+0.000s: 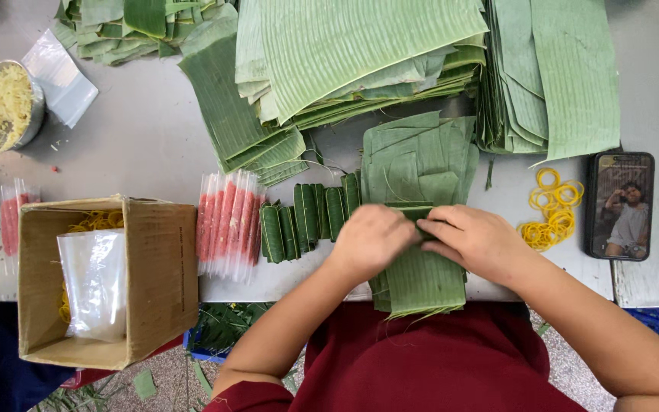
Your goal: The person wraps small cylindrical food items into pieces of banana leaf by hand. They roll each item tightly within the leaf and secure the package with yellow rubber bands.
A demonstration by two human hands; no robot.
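Left hand: my left hand (pixel 371 240) is curled knuckles-up over the near end of a small leaf roll (pixel 421 221) — fingers folded onto it, pinching it shut.
Right hand: my right hand (pixel 478 243) presses the other end of the same roll, fingertips on the fold; both hands are closed around it, neither is free.
Where the roll sits: on top of the leaf stack (pixel 421 278) at the table's near edge, mostly hidden under my knuckles.
Risk, unrolling: I judge the fold could spring open if either hand eases off — the leaf looks stiff and ribbed.
Risk, tearing: the strip may split along its ribs if I squeeze too hard at the crease.
Risk, stack: it overhangs the table edge (pixel 284 286); a push toward me could slide leaves off onto the floor.
Risk, neighbours: the finished rolls (pixel 306 217) lie just left of my left wrist — a sideways elbow could scatter them into the pink packets (pixel 229 223).
Rubber bands: the yellow pile (pixel 552 210) is beyond my right hand, near the phone (pixel 619 204); reaching for one means letting go with one hand, I think.
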